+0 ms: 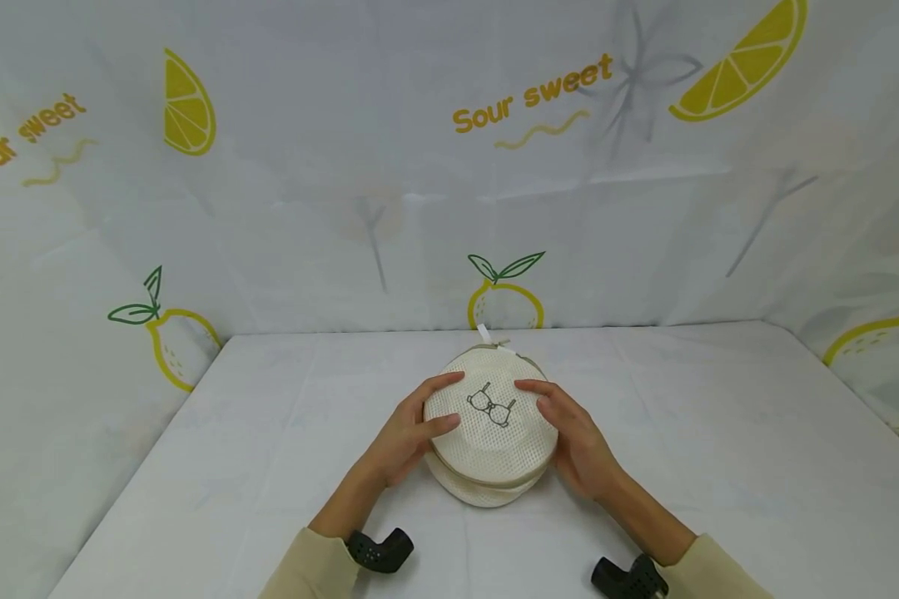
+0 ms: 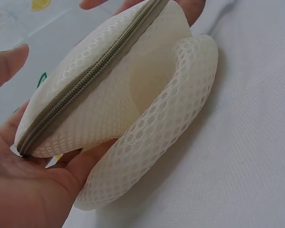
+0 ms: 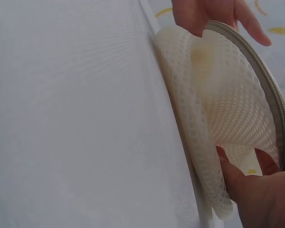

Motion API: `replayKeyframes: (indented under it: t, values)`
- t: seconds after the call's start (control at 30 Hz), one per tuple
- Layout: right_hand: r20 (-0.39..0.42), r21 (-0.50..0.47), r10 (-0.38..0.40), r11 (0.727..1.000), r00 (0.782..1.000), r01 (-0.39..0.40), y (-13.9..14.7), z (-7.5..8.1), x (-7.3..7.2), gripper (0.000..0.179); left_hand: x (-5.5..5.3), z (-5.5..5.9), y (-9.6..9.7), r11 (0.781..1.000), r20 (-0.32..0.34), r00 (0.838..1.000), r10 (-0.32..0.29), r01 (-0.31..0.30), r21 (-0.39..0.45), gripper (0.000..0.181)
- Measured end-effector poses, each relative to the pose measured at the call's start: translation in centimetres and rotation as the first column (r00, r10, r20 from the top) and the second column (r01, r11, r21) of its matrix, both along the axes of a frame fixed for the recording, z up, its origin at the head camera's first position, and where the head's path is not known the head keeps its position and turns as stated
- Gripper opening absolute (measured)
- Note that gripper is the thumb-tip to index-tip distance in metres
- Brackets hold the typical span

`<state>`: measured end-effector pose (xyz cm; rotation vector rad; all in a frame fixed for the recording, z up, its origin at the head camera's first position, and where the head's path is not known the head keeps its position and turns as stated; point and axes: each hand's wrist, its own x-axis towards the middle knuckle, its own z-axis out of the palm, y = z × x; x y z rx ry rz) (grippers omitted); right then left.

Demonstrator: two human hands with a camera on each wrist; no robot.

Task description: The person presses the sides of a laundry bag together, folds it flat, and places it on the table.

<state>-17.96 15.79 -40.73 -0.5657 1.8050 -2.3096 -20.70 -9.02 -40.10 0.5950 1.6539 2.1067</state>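
Note:
A round cream mesh bra wash bag [image 1: 494,453] with a bra drawing on top lies at the middle of the table. My left hand [image 1: 410,433] holds its left side, thumb and index finger over the top face. On the opposite side my right hand [image 1: 583,445] grips the rim, fingers partly under it. A zipper [image 2: 92,76] runs along the edge and looks closed where visible. Below it the mesh side [image 3: 240,104] sags, and the bottom layer spreads out on the cloth. Fingers of both hands reach between these layers in the wrist views. What is inside cannot be seen.
A white cloth [image 1: 270,466] covers the table. Behind it hangs a white curtain [image 1: 330,166] with lemon prints. Black wrist devices [image 1: 380,551] sit at both sleeves. A small white tag [image 1: 484,334] sticks up from the bag's far edge.

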Motion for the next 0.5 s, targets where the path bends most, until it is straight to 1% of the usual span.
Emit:
replayKeyframes:
  t: [0.17,0.23,0.3,0.4,0.5]
  values:
    - [0.030,0.023,-0.044,0.999,0.999,0.043,-0.32,-0.07,-0.05,0.039,-0.10,0.25,-0.30,0.995,-0.036,0.999,0.040,-0.044,-0.086,0.060]
    - [0.034,0.045,-0.071,0.997,0.997,0.069,-0.43,-0.06,-0.02,0.040,-0.12,0.35,-0.40,0.990,-0.063,0.997,0.055,-0.062,-0.125,0.058]
    - [0.020,0.083,-0.100,0.992,0.995,0.098,-0.51,-0.06,0.03,0.040,-0.12,0.46,-0.45,0.982,-0.090,0.994,0.070,-0.084,-0.167,0.058]
    - [-0.018,0.171,-0.147,0.974,0.989,0.148,-0.58,-0.03,0.15,0.040,-0.02,0.69,-0.46,0.962,-0.137,0.986,0.099,-0.130,-0.239,0.058]
    - [-0.071,0.265,-0.194,0.942,0.978,0.206,-0.63,0.00,0.28,0.039,0.12,0.87,-0.40,0.939,-0.163,0.979,0.122,-0.167,-0.302,0.060]
